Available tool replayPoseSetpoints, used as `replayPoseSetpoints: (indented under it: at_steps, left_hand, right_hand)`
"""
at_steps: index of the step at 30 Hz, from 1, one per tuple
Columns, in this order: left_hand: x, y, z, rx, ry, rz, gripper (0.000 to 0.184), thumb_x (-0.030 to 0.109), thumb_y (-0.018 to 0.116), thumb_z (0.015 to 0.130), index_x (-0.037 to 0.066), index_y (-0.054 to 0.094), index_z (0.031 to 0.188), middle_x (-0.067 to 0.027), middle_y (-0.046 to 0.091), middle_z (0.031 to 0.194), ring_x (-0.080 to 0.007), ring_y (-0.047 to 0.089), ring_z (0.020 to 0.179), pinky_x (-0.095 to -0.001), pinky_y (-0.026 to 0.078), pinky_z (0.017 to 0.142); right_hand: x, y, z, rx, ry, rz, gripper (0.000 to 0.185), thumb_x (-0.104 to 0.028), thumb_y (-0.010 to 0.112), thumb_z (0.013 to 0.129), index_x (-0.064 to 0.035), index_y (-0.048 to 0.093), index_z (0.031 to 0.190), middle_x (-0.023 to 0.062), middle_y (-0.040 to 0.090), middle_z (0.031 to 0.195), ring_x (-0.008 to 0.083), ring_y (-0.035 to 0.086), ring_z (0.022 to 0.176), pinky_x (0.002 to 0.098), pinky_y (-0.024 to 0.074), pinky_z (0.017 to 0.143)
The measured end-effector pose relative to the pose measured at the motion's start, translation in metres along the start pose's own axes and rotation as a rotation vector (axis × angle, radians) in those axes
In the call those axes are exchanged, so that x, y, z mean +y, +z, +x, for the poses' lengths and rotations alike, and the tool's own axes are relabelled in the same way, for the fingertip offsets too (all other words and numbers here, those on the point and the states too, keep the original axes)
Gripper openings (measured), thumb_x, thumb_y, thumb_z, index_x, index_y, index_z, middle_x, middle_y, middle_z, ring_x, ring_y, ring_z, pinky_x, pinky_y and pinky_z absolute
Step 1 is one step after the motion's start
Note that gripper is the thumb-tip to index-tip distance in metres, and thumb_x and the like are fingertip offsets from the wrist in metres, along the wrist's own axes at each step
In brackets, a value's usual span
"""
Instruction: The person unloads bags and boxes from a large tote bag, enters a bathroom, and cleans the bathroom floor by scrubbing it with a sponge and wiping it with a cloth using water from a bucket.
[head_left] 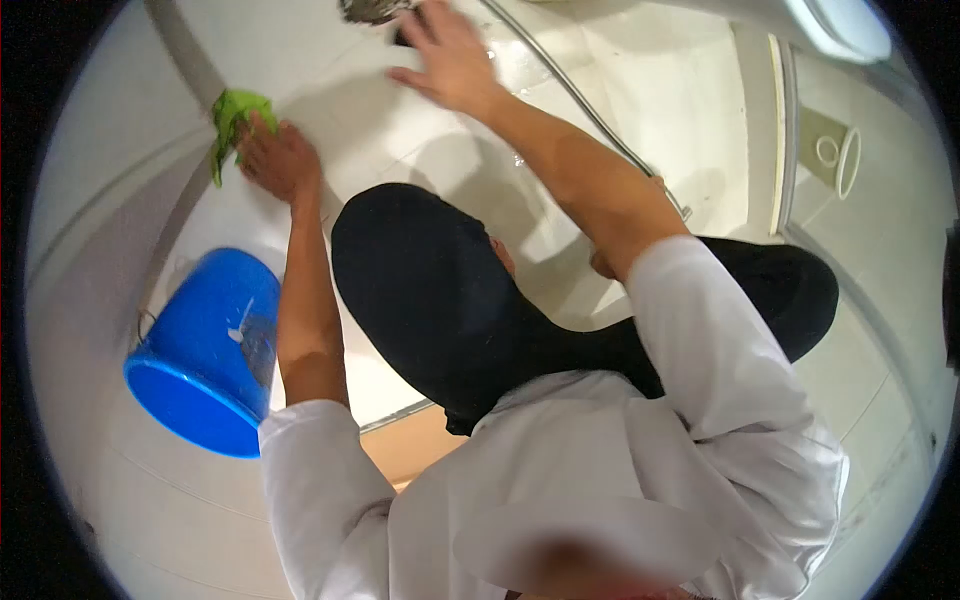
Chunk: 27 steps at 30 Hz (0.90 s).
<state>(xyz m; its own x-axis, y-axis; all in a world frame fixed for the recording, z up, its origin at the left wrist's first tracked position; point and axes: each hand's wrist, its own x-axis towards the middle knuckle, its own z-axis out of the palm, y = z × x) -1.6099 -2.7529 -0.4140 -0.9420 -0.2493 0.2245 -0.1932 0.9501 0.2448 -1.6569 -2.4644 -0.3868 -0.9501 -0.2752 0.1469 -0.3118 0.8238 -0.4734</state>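
My left hand (280, 160) rests on a crumpled green cloth (240, 108), its fingers closed over the cloth's edge at the grey strip along the floor. Farther up, my right hand (455, 62) reaches over the pale tiled floor with thumb and fingers spread. A small black object (403, 38) lies under or against its fingertips; its kind is partly hidden. Just beyond it is a round, dark, dirty opening (374, 8), like a floor drain, cut off by the top of the view.
A blue bucket (205, 340) lies tipped beside my left forearm, mouth toward me. A metal shower hose (575, 95) runs past my right arm. My black-clad knees (420, 290) are bent between my arms. A white fixture (840, 25) juts in at upper right, above a pale holder (830, 150).
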Motion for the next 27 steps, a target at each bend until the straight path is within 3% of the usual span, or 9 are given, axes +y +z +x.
replayPoseSetpoints:
  at_steps: [1,2,3,5,10,14,19,21,27]
  left_hand:
    - [-0.001,0.001,-0.004,-0.022,-0.045,0.034,0.059,0.040,0.052,0.103,0.016,0.042,0.156,-0.0153,0.037,0.163,-0.0405,0.033,0.148,-0.0626,0.023,0.119]
    - [0.000,-0.001,-0.007,-0.038,-0.025,0.030,0.059,0.040,0.052,0.103,0.016,0.042,0.156,-0.0153,0.037,0.163,-0.0405,0.033,0.148,-0.0626,0.023,0.119]
    - [0.002,-0.004,-0.005,-0.041,-0.015,0.031,0.059,0.040,0.051,0.103,0.014,0.042,0.156,-0.0164,0.036,0.163,-0.0403,0.033,0.148,-0.0622,0.022,0.118]
    - [0.001,-0.008,-0.001,-0.053,0.007,0.034,0.060,0.039,0.050,0.103,0.013,0.041,0.156,-0.0175,0.036,0.163,-0.0400,0.032,0.149,-0.0618,0.022,0.118]
    - [0.009,-0.010,0.005,-0.093,0.012,0.088,0.061,0.038,0.049,0.103,0.006,0.041,0.154,-0.0244,0.036,0.160,-0.0399,0.031,0.148,-0.0589,0.022,0.118]
    - [0.009,-0.005,0.010,-0.067,0.113,0.129,0.062,0.037,0.051,0.102,0.005,0.039,0.153,-0.0267,0.038,0.157,-0.0410,0.036,0.144,-0.0589,0.023,0.117]
    - [0.010,0.001,0.005,-0.066,0.049,0.222,0.063,0.036,0.052,0.101,0.004,0.037,0.154,-0.0294,0.040,0.153,-0.0426,0.042,0.136,-0.0577,0.027,0.115]
    - [-0.006,0.008,0.002,-0.099,0.073,0.232,0.064,0.039,0.050,0.102,0.004,0.037,0.154,-0.0291,0.040,0.153,-0.0425,0.043,0.136,-0.0577,0.028,0.114]
    - [-0.007,0.024,-0.002,0.079,0.117,0.244,0.066,0.050,0.044,0.102,0.007,0.040,0.152,-0.0230,0.041,0.155,-0.0417,0.044,0.137,-0.0586,0.034,0.110]
  right_hand:
    - [-0.018,-0.008,0.022,0.158,-0.118,0.045,0.064,-0.036,0.057,0.101,0.0026,0.042,0.151,0.0294,0.044,0.152,0.0401,0.040,0.143,0.0493,0.0341,0.117]
    - [-0.023,0.023,0.035,0.051,-0.054,-0.083,0.065,-0.044,0.058,0.100,-0.0127,0.044,0.154,0.0153,0.039,0.161,0.0346,0.031,0.151,0.0504,0.0276,0.122]
    - [-0.034,0.033,0.040,0.038,-0.059,-0.291,0.060,-0.033,0.056,0.100,-0.0162,0.043,0.156,0.0073,0.039,0.162,0.0300,0.028,0.153,0.0490,0.0261,0.123]
    - [-0.043,0.034,0.041,0.025,-0.085,-0.233,0.062,-0.024,0.065,0.090,-0.0153,0.051,0.150,0.0094,0.044,0.159,0.0302,0.035,0.150,0.0494,0.0323,0.119]
    - [-0.022,0.007,-0.022,-0.033,0.062,0.028,0.054,-0.005,0.058,0.087,-0.0103,0.058,0.141,0.0073,0.049,0.155,0.0278,0.039,0.148,0.0491,0.0339,0.118]
    - [-0.006,-0.035,-0.141,0.092,0.715,-0.079,0.056,-0.024,0.061,0.095,-0.0047,0.049,0.147,0.0257,0.038,0.158,0.0432,0.031,0.150,0.0545,0.0259,0.121]
    - [0.032,-0.053,-0.296,0.339,1.637,-0.282,0.089,-0.053,0.056,0.099,-0.0005,0.020,0.162,0.0321,0.019,0.165,0.0490,0.019,0.153,0.0571,0.0160,0.124]
    - [0.035,-0.064,-0.296,0.453,1.732,-0.142,0.090,-0.054,0.055,0.100,0.0010,0.020,0.161,0.0346,0.019,0.164,0.0517,0.018,0.151,0.0573,0.0153,0.124]
    - [-0.017,-0.036,-0.241,0.403,1.303,-0.223,0.074,-0.040,0.069,0.091,-0.0041,0.044,0.151,0.0220,0.040,0.158,0.0407,0.029,0.151,0.0606,0.0222,0.121]
